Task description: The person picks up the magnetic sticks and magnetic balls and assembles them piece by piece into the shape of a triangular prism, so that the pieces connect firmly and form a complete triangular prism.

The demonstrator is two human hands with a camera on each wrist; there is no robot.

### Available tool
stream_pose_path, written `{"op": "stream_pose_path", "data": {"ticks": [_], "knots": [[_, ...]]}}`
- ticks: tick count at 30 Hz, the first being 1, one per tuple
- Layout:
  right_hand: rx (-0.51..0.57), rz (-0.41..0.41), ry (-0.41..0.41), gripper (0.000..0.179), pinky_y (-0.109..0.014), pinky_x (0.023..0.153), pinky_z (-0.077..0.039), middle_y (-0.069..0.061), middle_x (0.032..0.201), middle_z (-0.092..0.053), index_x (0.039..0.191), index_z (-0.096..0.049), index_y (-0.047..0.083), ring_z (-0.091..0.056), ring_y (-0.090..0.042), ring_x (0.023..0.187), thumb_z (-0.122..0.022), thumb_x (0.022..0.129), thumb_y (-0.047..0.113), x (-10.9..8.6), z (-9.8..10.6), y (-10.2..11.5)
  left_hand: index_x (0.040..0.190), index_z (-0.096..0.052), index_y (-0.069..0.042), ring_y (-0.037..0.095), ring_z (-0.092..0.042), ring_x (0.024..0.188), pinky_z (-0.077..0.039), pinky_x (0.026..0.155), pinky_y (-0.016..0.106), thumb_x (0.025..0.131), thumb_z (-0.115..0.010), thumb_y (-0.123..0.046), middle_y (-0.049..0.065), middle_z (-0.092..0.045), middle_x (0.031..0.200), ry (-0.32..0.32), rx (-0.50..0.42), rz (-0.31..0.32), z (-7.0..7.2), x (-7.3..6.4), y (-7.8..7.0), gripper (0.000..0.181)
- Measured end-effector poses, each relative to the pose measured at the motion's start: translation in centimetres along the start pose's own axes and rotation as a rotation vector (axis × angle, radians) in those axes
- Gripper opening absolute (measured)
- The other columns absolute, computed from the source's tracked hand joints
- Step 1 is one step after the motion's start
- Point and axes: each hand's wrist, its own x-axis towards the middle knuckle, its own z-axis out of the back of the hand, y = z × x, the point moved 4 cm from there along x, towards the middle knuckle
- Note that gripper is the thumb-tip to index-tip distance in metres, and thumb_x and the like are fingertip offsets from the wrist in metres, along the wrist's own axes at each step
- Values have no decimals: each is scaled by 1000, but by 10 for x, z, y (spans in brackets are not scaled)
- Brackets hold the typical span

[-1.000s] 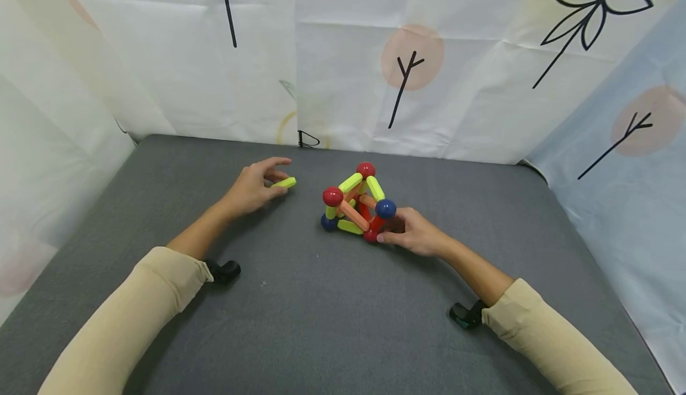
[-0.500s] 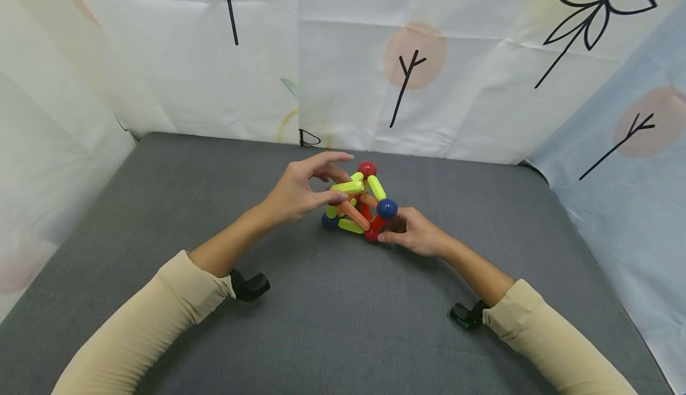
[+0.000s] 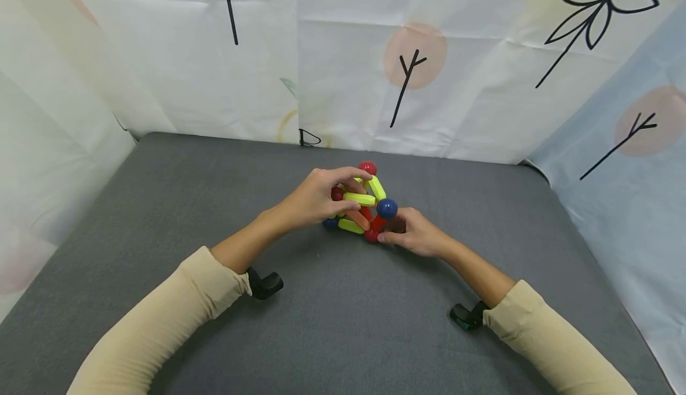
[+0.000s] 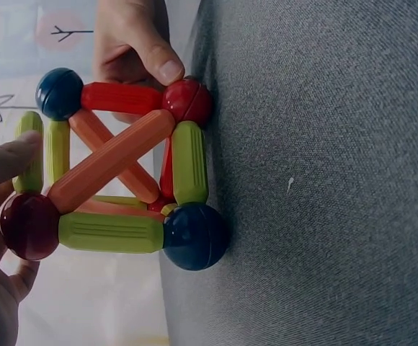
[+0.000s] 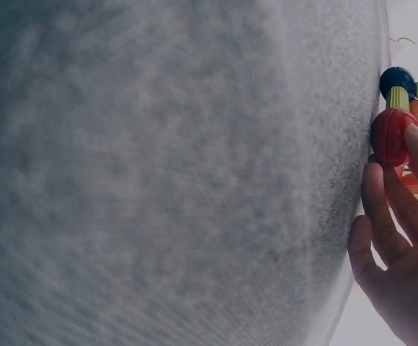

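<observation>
A cube-like frame of magnetic rods and balls (image 4: 112,232) stands on the grey table, with red and blue balls at its corners and yellow-green, orange and red rods between. My left hand (image 3: 313,201) pinches a yellow-green magnetic rod (image 3: 359,199) between thumb and fingers over the frame's upper front. In the left wrist view one end of that rod meets a dark red ball (image 4: 30,225). The other end points towards the blue ball (image 3: 387,208). My right hand (image 3: 420,234) holds the frame's lower right, thumb on the low red ball (image 5: 391,137). Its other fingertips are partly hidden behind the frame.
The grey cloth-covered table (image 3: 321,329) spreads around the frame. Patterned white curtains (image 3: 343,73) hang behind the table's far edge and along both sides. Black wrist cameras (image 3: 265,285) sit below each sleeve cuff.
My left hand has carried the yellow-green rod from the left of the frame rightwards onto its upper front. The right hand and the frame have stayed in place.
</observation>
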Motion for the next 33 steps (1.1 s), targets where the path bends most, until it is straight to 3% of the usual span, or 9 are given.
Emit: {"op": "stream_pose_path", "data": {"ticks": [3,8,12,20,27,33], "knots": [[-36,1,-9,28,-42,87,-54,-10,109,-72,119,-64,0,-68,-24,98,-71,92,7,0,0,1,128,-62,-3,11,-69,96,-52,73,30,82,-80,0,5,-75,102,8,56,9,-1,1,0,50],[-121,-6,-29,27,-45,88,-54,-9,108,-72,117,-65,1,-68,-24,99,-72,92,9,-1,-1,5,129,-63,-4,12,-68,97,-44,86,38,81,-82,-4,2,-74,103,7,168,1,-3,1,-2,52],[-207,-24,-44,25,-46,85,-55,-10,105,-72,114,-65,-1,-70,-25,97,-70,92,10,-2,-2,9,128,-63,-5,14,-67,98,-41,93,42,81,-82,-4,2,-74,103,1,186,0,-4,0,-3,50],[-387,-59,-48,31,-46,82,-55,-14,105,-72,119,-62,-3,-70,-26,94,-69,93,12,-2,-5,22,126,-64,-5,15,-65,98,-40,89,41,80,-83,-6,1,-74,102,6,212,-6,-6,-1,-1,50],[-373,-73,-32,36,-47,84,-55,-15,109,-71,124,-60,-3,-69,-27,96,-69,94,13,-2,-6,22,126,-64,-5,15,-63,96,-39,84,40,80,-83,-5,0,-73,102,-9,198,-34,-5,-4,0,49],[-288,-48,-6,39,-46,85,-55,-15,117,-69,129,-58,-1,-68,-28,100,-68,95,16,-5,0,16,127,-63,-2,22,-65,104,-51,88,37,82,-80,-2,9,-72,111,-43,84,-34,7,-10,1,48]]}}
